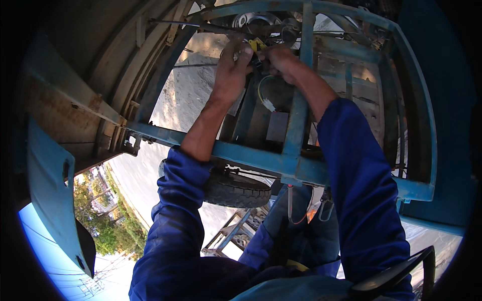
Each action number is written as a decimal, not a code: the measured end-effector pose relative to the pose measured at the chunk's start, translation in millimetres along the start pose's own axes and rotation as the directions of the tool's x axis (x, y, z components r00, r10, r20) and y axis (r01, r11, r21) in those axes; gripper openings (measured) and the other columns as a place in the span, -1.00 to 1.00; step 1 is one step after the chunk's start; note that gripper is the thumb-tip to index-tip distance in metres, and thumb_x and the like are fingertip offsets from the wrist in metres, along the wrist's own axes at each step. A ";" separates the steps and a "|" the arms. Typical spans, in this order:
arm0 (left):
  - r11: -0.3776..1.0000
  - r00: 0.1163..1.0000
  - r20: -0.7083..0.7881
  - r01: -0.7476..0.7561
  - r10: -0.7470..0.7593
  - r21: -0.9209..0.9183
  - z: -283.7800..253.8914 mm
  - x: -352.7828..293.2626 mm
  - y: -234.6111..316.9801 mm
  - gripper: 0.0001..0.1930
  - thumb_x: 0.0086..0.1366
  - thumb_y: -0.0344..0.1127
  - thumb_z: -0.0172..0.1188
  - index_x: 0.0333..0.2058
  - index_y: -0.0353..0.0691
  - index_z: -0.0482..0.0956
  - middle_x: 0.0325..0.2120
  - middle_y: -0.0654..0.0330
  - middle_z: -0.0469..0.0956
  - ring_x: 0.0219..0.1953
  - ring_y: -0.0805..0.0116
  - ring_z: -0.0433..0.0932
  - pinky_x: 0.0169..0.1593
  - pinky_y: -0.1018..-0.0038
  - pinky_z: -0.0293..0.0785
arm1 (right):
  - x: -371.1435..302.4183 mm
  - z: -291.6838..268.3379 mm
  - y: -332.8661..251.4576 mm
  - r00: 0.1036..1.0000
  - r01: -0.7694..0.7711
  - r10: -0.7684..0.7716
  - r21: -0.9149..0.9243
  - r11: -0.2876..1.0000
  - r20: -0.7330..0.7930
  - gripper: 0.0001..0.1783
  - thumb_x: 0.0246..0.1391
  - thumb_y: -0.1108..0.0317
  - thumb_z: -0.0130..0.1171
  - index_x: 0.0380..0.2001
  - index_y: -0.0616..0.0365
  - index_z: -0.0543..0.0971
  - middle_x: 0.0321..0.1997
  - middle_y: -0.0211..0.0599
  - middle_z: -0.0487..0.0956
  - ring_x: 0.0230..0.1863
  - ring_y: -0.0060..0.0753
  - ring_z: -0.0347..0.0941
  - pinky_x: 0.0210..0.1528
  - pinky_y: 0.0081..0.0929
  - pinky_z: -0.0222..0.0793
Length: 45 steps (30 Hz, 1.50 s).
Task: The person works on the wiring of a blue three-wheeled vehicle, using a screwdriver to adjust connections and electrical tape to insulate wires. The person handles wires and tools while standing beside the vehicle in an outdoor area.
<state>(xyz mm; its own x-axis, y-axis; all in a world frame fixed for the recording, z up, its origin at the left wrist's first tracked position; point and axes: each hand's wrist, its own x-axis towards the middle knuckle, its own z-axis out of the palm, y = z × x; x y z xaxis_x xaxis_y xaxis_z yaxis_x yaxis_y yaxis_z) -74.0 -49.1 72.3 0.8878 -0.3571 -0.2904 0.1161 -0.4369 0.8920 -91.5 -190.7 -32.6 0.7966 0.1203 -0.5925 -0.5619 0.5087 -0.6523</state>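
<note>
My left hand (232, 67) and my right hand (283, 61) meet inside a blue metal vehicle frame (241, 153). Between their fingertips is a small yellow part (257, 44) with something dark just below it. Both hands are closed around this spot, fingers bent and thumbs pressed in. What exactly each one pinches is partly hidden by the fingers. Just below the hands, a yellowish wire loop (260, 91) runs down to a white plug connector (268, 105), which hangs loose near a grey box (277, 125).
A blue crossbar (297, 118) passes close to my right wrist. Beneath the frame's near rail sits a black tyre (236, 190). A raised, rusty panel (75, 118) leans over the left side. Thin rods and cables cross the far end, near a round metal part (256, 20).
</note>
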 end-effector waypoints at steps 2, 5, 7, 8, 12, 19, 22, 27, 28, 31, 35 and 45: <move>0.990 0.989 0.037 0.140 -0.140 0.017 -1.4 3.8 -1.6 -0.50 0.48 -0.27 0.19 0.31 -0.29 0.40 0.01 0.12 0.60 -0.12 0.38 0.68 -0.05 0.49 0.64 | -2.2 1.0 -1.1 1.000 -0.006 0.007 0.015 1.000 -0.017 -0.78 0.28 0.29 0.16 -0.41 0.15 0.64 -0.54 -0.44 0.48 -0.58 -0.52 0.32 -0.57 -0.42 0.11; 0.952 0.998 -0.018 -0.049 0.057 0.303 -7.1 6.8 -3.2 -0.66 0.42 -0.35 0.26 0.12 -0.28 0.61 -0.30 0.16 0.69 -0.25 0.38 0.68 -0.23 0.44 0.67 | -3.3 4.0 -2.5 0.999 0.003 -0.003 0.001 1.000 -0.035 -0.78 0.28 0.26 0.19 -0.40 0.15 0.64 -0.53 -0.45 0.49 -0.56 -0.52 0.33 -0.55 -0.41 0.12; 0.958 1.000 0.009 -0.011 0.009 0.287 -13.3 10.2 -2.3 -0.68 0.40 -0.32 0.30 0.08 -0.25 0.66 -0.35 0.19 0.69 -0.34 0.42 0.68 -0.35 0.44 0.67 | -3.5 6.2 -3.0 0.998 0.003 -0.004 -0.010 1.000 -0.064 -0.78 0.27 0.25 0.22 -0.39 0.14 0.64 -0.51 -0.44 0.50 -0.54 -0.52 0.34 -0.53 -0.41 0.14; 0.962 1.000 0.024 -0.003 -0.003 0.273 -15.9 12.3 -2.0 -0.69 0.39 -0.30 0.32 0.06 -0.23 0.68 -0.38 0.21 0.69 -0.39 0.44 0.68 -0.41 0.43 0.66 | -3.7 7.0 -3.3 0.998 0.011 -0.012 -0.008 1.000 -0.069 -0.78 0.27 0.25 0.22 -0.37 0.15 0.66 -0.49 -0.42 0.52 -0.52 -0.51 0.36 -0.52 -0.39 0.16; 0.963 0.964 -0.065 0.261 -0.257 0.063 -18.2 25.0 -5.6 -0.70 0.35 -0.22 0.38 -0.09 -0.35 0.70 -0.35 0.21 0.69 -0.41 0.56 0.63 -0.45 0.60 0.52 | -6.6 7.9 -4.2 0.994 0.050 -0.055 -0.057 0.997 -0.092 -0.77 0.26 0.26 0.24 -0.26 0.21 0.70 -0.38 -0.33 0.62 -0.41 -0.45 0.45 -0.42 -0.34 0.28; 0.877 0.882 0.059 0.455 -0.468 0.153 -38.6 51.6 -5.2 -0.62 0.28 -0.28 0.44 -0.13 -0.55 0.65 -0.34 0.03 0.69 -0.41 0.32 0.71 -0.35 0.49 0.76 | -7.7 3.3 -1.7 0.993 0.116 -0.118 -0.157 0.981 -0.002 -0.57 0.30 0.09 0.24 0.08 0.13 0.67 -0.15 -0.31 0.65 -0.14 -0.33 0.53 -0.08 -0.24 0.44; 0.865 0.868 0.090 0.468 -0.489 0.181 -39.6 63.8 -5.2 -0.70 0.25 -0.37 0.44 -0.15 -0.51 0.67 -0.26 0.00 0.69 -0.30 0.28 0.72 -0.21 0.50 0.77 | -2.9 0.7 1.5 0.992 0.130 -0.130 -0.143 0.981 0.008 -0.61 0.30 0.13 0.26 0.04 0.15 0.69 -0.16 -0.32 0.67 -0.17 -0.40 0.52 -0.08 -0.29 0.43; 0.863 0.863 0.114 0.466 -0.491 0.194 -35.4 67.3 -9.4 -0.74 0.29 -0.36 0.42 -0.14 -0.42 0.70 -0.21 0.09 0.69 -0.22 0.34 0.69 -0.12 0.50 0.72 | 2.6 2.8 7.9 0.968 0.248 -0.252 -0.256 0.934 0.017 -0.73 0.26 0.26 0.28 -0.15 0.25 0.73 -0.27 -0.23 0.69 -0.23 -0.44 0.54 -0.11 -0.36 0.43; 0.865 0.864 0.114 0.465 -0.490 0.187 -35.5 67.0 -10.0 -0.76 0.28 -0.39 0.41 -0.15 -0.42 0.70 -0.23 0.10 0.69 -0.23 0.34 0.69 -0.14 0.50 0.73 | 3.0 2.2 8.6 0.958 0.278 -0.287 -0.307 0.910 0.017 -0.76 0.24 0.30 0.28 -0.22 0.29 0.74 -0.33 -0.20 0.70 -0.28 -0.44 0.54 -0.14 -0.38 0.43; 0.870 0.869 0.132 0.445 -0.476 0.211 -38.4 68.8 -10.6 -0.82 0.25 -0.43 0.41 -0.21 -0.40 0.71 -0.29 0.13 0.69 -0.29 0.35 0.68 -0.20 0.50 0.72 | 4.5 0.9 10.2 0.943 0.322 -0.331 -0.330 0.887 0.029 -0.76 0.23 0.30 0.27 -0.22 0.28 0.74 -0.30 -0.11 0.71 -0.25 -0.36 0.58 -0.11 -0.33 0.46; 0.859 0.857 0.258 0.327 -0.446 0.395 -47.2 78.3 -6.5 -0.89 0.22 -0.43 0.40 -0.36 -0.37 0.72 -0.44 0.18 0.67 -0.41 0.43 0.62 -0.35 0.50 0.57 | 5.9 -1.9 12.2 0.887 0.446 -0.453 -0.433 0.784 0.093 -0.76 0.21 0.32 0.26 -0.21 0.29 0.73 -0.25 -0.02 0.72 -0.20 -0.16 0.62 -0.06 -0.26 0.48; 0.275 0.809 0.550 -0.492 -0.207 0.826 -25.7 85.3 7.4 -0.82 0.19 -0.50 0.26 -0.22 -0.35 0.56 -0.31 -0.04 0.63 -0.20 0.02 0.66 -0.16 0.18 0.55 | -2.1 -1.0 10.6 0.801 0.530 -0.566 -0.668 0.522 0.194 -0.73 0.24 0.25 0.16 -0.14 0.15 0.71 -0.18 0.06 0.69 -0.08 0.12 0.62 0.01 -0.07 0.50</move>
<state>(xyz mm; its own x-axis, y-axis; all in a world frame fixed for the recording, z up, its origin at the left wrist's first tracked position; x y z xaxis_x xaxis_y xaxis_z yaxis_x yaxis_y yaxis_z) 14.1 -61.6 63.1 0.4490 -0.6524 -0.6106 -0.7726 -0.6267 0.1014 -99.4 -186.4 -38.7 0.9996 -0.0261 -0.0139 -0.0198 -0.2407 -0.9704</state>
